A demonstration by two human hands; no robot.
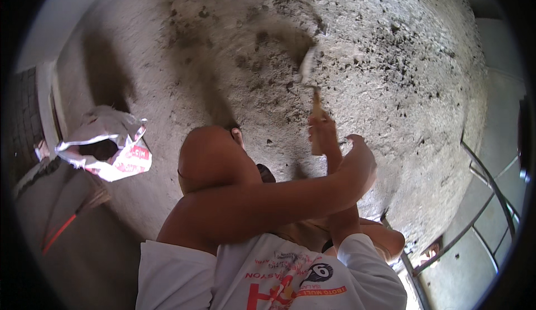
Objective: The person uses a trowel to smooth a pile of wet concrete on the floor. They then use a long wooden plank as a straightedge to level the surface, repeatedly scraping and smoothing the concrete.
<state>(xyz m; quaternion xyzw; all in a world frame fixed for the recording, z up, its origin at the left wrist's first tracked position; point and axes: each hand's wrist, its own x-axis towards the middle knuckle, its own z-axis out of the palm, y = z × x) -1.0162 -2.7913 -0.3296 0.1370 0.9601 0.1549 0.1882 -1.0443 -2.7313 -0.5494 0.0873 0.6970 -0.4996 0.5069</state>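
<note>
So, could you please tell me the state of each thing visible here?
Trowel-like tool: held, far end blurred
Right hand: closed around the tool's handle
Left hand: fingers mostly hidden, grip unclear
Sack: mouth open
Floor: rough, scattered with dark bits

Floor is rough, grey, dark-specked. Flanked by a pale left wall and a pale right wall. Dark bars are set at right. Shadows are thrown far left.
</note>
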